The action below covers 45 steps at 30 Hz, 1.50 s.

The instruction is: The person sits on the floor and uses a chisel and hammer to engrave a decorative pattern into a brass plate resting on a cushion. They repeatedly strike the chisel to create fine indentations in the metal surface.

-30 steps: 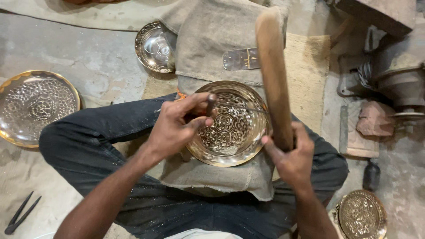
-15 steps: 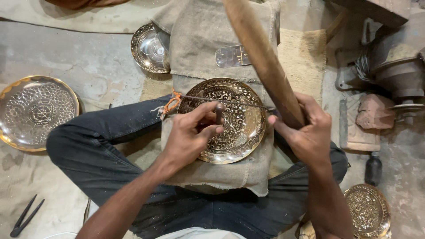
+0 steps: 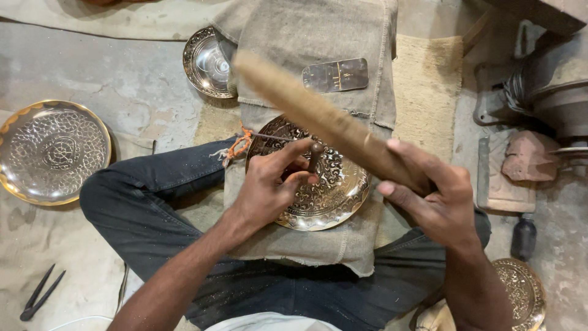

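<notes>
Pliers [image 3: 40,300]: dark metal, thin, with two long handles spread a little; they lie on the dusty floor at the far left, well apart from my hands.
Large plate [image 3: 54,152]: round, shiny metal with a golden rim and a fine embossed pattern; it lies flat on the floor to my left.
Small bowl [image 3: 209,61]: round, silver-coloured, with a patterned rim; it lies beyond my knee, partly under the edge of the burlap.
Burlap cloth [image 3: 318,37]: rough, grey-brown woven sack; it covers my lap and runs away from me over the floor.
Left hand [image 3: 269,187]: my fingers are closed around a small dark punch [image 3: 315,157], which stands upright with its tip on the plate.
Engraved plate [image 3: 327,190]: round brass, dense curly relief, bright; it rests on the burlap on my lap, under my left hand.
Wooden mallet [image 3: 324,119]: long, pale brown bar, blurred, held slanted above the plate.
Right hand [image 3: 438,199]: gripped on the lower end of the mallet, the forefinger half stretched.
Second small plate [image 3: 520,294]: brass, engraved, on the floor by my right knee.
</notes>
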Each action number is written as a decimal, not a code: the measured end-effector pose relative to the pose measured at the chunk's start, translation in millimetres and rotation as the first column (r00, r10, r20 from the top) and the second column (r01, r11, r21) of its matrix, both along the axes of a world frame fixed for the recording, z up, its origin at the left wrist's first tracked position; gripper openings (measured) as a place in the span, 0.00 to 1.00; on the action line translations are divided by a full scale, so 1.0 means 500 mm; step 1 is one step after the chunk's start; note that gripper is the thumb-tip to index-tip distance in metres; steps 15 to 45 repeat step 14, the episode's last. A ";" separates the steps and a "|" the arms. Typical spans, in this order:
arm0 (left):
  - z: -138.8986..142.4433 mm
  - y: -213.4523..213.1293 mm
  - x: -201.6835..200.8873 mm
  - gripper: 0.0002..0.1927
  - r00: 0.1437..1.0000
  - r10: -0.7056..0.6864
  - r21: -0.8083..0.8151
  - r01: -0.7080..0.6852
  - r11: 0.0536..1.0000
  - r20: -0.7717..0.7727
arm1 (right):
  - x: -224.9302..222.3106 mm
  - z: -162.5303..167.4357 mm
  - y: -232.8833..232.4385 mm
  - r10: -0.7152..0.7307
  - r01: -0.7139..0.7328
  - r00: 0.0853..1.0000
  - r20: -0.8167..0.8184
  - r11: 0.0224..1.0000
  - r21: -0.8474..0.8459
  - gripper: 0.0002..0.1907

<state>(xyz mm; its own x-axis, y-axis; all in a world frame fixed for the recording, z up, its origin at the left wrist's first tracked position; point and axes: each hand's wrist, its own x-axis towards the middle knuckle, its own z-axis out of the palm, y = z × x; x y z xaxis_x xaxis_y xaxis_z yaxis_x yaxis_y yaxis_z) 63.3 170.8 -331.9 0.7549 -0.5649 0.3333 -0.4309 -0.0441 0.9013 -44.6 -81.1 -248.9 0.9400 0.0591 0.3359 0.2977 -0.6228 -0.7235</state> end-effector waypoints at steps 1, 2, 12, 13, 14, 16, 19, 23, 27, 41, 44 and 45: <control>0.001 0.001 -0.001 0.26 1.000 -0.005 0.008 0.005 1.000 -0.019 | -0.001 -0.001 0.003 -0.005 0.005 1.000 0.010 0.998 0.062 0.31; 0.002 0.002 -0.001 0.26 0.999 -0.011 0.016 0.012 1.000 -0.037 | 0.003 0.006 -0.005 -0.001 0.000 0.998 -0.066 1.000 -0.003 0.30; 0.010 0.000 0.000 0.24 0.997 -0.014 0.043 0.017 0.999 -0.080 | -0.002 -0.006 -0.040 -0.018 0.010 0.991 -0.135 0.998 -0.060 0.29; 0.010 0.000 -0.001 0.24 0.997 -0.012 0.049 0.016 0.999 -0.076 | -0.004 -0.018 -0.042 -0.053 0.050 0.989 -0.140 0.999 -0.020 0.30; 0.009 0.000 -0.001 0.23 0.997 -0.011 0.055 0.015 0.998 -0.071 | -0.008 -0.024 -0.049 -0.080 0.073 0.952 -0.297 0.997 -0.035 0.31; 0.009 0.000 -0.001 0.23 0.997 -0.011 0.055 0.015 0.998 -0.071 | -0.008 -0.024 -0.049 -0.080 0.073 0.952 -0.297 0.997 -0.035 0.31; 0.009 0.000 -0.001 0.23 0.997 -0.011 0.055 0.015 0.998 -0.071 | -0.008 -0.024 -0.049 -0.080 0.073 0.952 -0.297 0.997 -0.035 0.31; 0.009 0.000 -0.001 0.23 0.997 -0.011 0.055 0.015 0.998 -0.071 | -0.008 -0.024 -0.049 -0.080 0.073 0.952 -0.297 0.997 -0.035 0.31; 0.009 0.000 -0.001 0.23 0.997 -0.011 0.055 0.015 0.998 -0.071 | -0.008 -0.024 -0.049 -0.080 0.073 0.952 -0.297 0.997 -0.035 0.31; 0.009 0.000 -0.001 0.23 0.997 -0.011 0.055 0.015 0.998 -0.071 | -0.008 -0.024 -0.049 -0.080 0.073 0.952 -0.297 0.997 -0.035 0.31; 0.009 0.000 -0.001 0.23 0.997 -0.011 0.055 0.015 0.998 -0.071 | -0.008 -0.024 -0.049 -0.080 0.073 0.952 -0.297 0.997 -0.035 0.31; 0.009 0.000 -0.001 0.23 0.997 -0.011 0.055 0.015 0.998 -0.071 | -0.008 -0.024 -0.049 -0.080 0.073 0.952 -0.297 0.997 -0.035 0.31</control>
